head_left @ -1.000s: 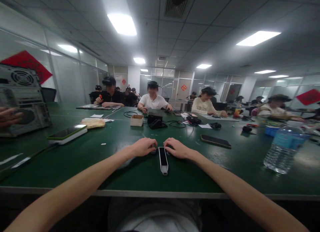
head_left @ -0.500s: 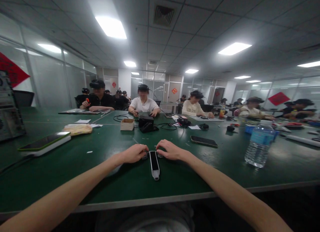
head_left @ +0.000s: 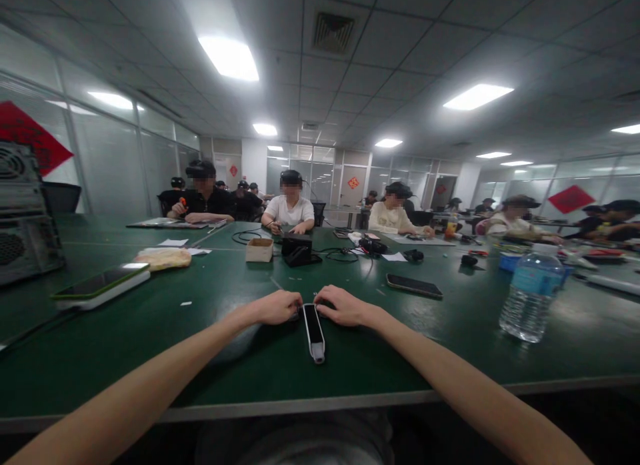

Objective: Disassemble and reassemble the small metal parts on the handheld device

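Note:
A slim white handheld device with a long black screen (head_left: 313, 325) lies on the green table, its narrow grey tip pointing toward me. At its far end, my left hand (head_left: 278, 307) is on the left side with fingers curled down and closed. My right hand (head_left: 343, 306) rests opposite, its fingers bent and close against the device's upper right edge. Small dark shapes show under the fingertips of both hands, but the fingers hide what they are.
A phone (head_left: 414, 285) lies to the right, beyond it a water bottle (head_left: 532, 295). A small cardboard box (head_left: 259, 250) and a black stand (head_left: 299, 249) are ahead. At left are a green-edged phone (head_left: 100, 283) and a computer case (head_left: 25, 215). Several people sit across the table.
The view has turned slightly left. My right hand's fingers have come lower and closer to the device's far end, and my left fingers are more curled. The device stays on the table.

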A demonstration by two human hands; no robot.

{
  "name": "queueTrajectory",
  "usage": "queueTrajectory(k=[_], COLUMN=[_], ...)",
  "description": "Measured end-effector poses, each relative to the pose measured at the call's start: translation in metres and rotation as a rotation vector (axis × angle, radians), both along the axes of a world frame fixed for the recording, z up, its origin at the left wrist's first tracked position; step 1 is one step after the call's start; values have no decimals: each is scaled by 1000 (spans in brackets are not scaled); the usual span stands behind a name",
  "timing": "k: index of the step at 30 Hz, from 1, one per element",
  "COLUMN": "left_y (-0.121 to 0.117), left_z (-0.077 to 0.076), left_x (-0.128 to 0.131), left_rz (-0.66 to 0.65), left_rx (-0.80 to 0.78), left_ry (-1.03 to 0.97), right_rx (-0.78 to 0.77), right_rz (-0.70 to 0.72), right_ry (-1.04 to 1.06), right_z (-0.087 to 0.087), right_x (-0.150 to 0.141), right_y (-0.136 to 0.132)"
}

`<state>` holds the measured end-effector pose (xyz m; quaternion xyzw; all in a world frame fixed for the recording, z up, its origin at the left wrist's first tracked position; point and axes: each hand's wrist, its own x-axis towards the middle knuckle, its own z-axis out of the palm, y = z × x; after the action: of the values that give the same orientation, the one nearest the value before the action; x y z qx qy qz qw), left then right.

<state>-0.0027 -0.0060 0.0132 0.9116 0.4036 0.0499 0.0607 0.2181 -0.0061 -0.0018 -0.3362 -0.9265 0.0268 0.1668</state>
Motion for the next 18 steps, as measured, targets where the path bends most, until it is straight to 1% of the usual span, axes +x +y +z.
queueTrajectory(k=[3,8,10,14,18], left_y=[-4,-5,-3,0,-1], left_z=[-4,-7,-8,-7,-4], left_x=[-2,-9,-11,-12,-13], left_rz=[19,16,15,15,26], left_rx=[20,4,12,24,5], left_ry=[-46,-151,-164,-186,-196], right_rx=[-11,-39,-9,107,144], right_rz=[-4,-26,-99,-321,-425], right_ry=[6,4,-16,-62,-132], right_z=[0,2,5,13,13], right_x=[0,4,10,30,51], right_y=[-1,0,4,14,25])
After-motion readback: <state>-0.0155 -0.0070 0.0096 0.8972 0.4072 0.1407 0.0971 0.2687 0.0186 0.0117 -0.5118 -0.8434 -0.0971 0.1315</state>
